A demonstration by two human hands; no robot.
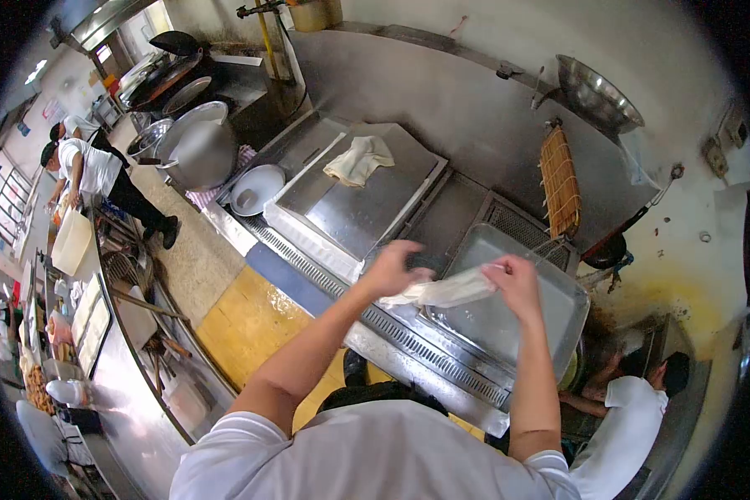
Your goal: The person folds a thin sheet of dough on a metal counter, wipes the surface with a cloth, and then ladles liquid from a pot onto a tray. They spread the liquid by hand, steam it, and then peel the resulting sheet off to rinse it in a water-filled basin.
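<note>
A pale, limp cloth-like piece (pixel 452 290) stretches between my two hands, above the near left part of a large metal tray (pixel 508 321). My right hand (pixel 515 282) pinches its right end. At its left end is my left hand (pixel 396 271), with thumb and fingers apart and slightly blurred; whether it touches the piece I cannot tell. Further back, a crumpled cream cloth (pixel 360 160) lies on a flat metal cover (pixel 350 200).
A white plate (pixel 258 190) and a large steamy pot (pixel 198 154) stand left. A rolled bamboo mat (pixel 560 183) and a steel bowl (pixel 598 96) hang at the back wall. One co-worker (pixel 625 425) crouches right; others (pixel 100 171) stand far left.
</note>
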